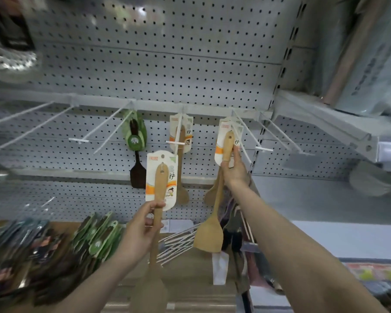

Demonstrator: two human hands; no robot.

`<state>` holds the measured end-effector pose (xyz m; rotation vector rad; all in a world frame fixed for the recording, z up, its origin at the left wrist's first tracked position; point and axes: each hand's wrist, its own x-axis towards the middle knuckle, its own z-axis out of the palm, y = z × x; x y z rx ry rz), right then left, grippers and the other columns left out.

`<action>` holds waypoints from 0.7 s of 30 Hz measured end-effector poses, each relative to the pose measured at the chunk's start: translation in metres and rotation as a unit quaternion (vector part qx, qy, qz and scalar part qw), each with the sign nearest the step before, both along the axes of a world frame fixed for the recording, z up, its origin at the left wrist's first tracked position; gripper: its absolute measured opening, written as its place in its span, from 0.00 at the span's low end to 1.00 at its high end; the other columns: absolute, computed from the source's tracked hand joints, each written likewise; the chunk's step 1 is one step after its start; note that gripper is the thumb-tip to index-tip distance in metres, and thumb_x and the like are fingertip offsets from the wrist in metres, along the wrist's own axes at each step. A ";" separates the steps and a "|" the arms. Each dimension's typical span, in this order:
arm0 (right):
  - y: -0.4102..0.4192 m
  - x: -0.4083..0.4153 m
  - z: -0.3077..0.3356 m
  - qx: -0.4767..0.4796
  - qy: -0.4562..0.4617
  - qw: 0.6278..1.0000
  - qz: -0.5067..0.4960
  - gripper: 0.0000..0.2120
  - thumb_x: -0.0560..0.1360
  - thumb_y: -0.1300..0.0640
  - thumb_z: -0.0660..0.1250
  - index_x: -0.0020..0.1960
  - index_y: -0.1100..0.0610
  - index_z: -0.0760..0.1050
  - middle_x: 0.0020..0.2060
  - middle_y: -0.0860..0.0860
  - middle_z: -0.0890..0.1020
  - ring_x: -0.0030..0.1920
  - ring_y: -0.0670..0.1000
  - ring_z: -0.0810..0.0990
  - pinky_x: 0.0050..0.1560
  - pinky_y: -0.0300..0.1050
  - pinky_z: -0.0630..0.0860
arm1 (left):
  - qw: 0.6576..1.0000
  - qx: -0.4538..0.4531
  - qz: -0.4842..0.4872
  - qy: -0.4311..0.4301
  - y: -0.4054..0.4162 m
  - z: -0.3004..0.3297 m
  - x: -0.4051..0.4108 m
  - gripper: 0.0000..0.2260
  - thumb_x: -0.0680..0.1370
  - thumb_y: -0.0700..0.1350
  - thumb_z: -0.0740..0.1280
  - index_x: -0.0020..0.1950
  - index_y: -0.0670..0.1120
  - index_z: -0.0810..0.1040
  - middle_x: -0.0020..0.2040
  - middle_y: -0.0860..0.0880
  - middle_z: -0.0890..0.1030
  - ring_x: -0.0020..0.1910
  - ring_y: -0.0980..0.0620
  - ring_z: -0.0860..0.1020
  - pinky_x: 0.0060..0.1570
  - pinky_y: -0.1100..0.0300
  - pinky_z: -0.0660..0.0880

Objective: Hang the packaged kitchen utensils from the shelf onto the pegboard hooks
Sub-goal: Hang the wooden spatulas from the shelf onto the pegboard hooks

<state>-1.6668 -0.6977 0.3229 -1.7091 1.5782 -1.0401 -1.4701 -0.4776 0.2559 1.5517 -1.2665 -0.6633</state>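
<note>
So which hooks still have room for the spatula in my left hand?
The long hooks left of the green-carded dark spatula look bare, as does the far-right hook. The hook by your right hand is crowded with wooden spatulas.

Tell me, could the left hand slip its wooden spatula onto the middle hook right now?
Probably yes. The left hand holds its packaged wooden spatula just below the middle hook; the hook's front end looks free, with one spatula pack hanging farther back.

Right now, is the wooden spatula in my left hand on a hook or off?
Off. The left hand holds the wooden spatula by its handle below the hooks; its card's hole is free.
</note>
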 end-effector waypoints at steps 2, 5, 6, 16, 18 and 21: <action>-0.009 0.002 -0.001 -0.002 0.020 1.000 0.005 0.28 0.84 0.50 0.57 0.80 0.39 0.50 0.63 0.58 0.77 0.36 0.45 0.67 0.29 0.35 0.63 | 1.000 0.009 0.013 -0.001 0.000 -0.003 0.001 0.24 0.78 0.35 0.68 0.56 0.67 0.73 0.54 0.58 0.78 0.48 0.52 0.83 0.44 0.56 0.82; -0.008 0.003 -0.002 0.007 0.022 1.000 0.009 0.32 0.83 0.51 0.60 0.80 0.39 0.47 0.65 0.60 0.73 0.49 0.54 0.74 0.48 0.46 0.72 | 1.000 0.016 0.023 -0.002 0.002 -0.006 0.001 0.25 0.77 0.34 0.68 0.57 0.67 0.74 0.54 0.61 0.79 0.48 0.53 0.83 0.42 0.59 0.82; -0.003 0.004 -0.003 0.021 0.038 0.999 -0.001 0.34 0.82 0.51 0.61 0.80 0.39 0.45 0.67 0.60 0.70 0.55 0.58 0.75 0.54 0.52 0.73 | 1.000 0.014 0.021 -0.004 0.003 -0.007 0.000 0.26 0.77 0.34 0.68 0.57 0.67 0.73 0.54 0.64 0.78 0.48 0.53 0.83 0.42 0.62 0.81; 0.100 0.031 0.006 -0.178 -0.013 0.970 0.166 0.16 0.83 0.48 0.57 0.70 0.44 0.69 0.49 0.46 0.81 0.59 0.49 0.75 0.62 0.55 0.71 | 0.999 -0.049 0.012 0.006 0.024 -0.006 -0.026 0.24 0.77 0.33 0.68 0.58 0.63 0.74 0.58 0.58 0.78 0.49 0.50 0.82 0.50 0.57 0.80; 0.110 0.034 0.019 -0.207 -0.028 0.959 0.190 0.16 0.82 0.44 0.56 0.68 0.43 0.70 0.47 0.44 0.80 0.59 0.48 0.74 0.59 0.45 0.68 | 0.998 -0.063 0.004 0.001 0.027 -0.005 -0.032 0.25 0.77 0.32 0.68 0.58 0.64 0.74 0.58 0.57 0.78 0.50 0.48 0.82 0.52 0.57 0.79; 0.118 0.032 0.034 -0.260 -0.027 0.942 0.211 0.15 0.80 0.45 0.59 0.66 0.42 0.72 0.46 0.40 0.78 0.57 0.47 0.75 0.57 0.41 0.67 | 0.997 -0.083 -0.010 -0.003 0.031 -0.005 -0.040 0.25 0.77 0.32 0.67 0.58 0.64 0.74 0.59 0.56 0.78 0.50 0.48 0.82 0.53 0.59 0.78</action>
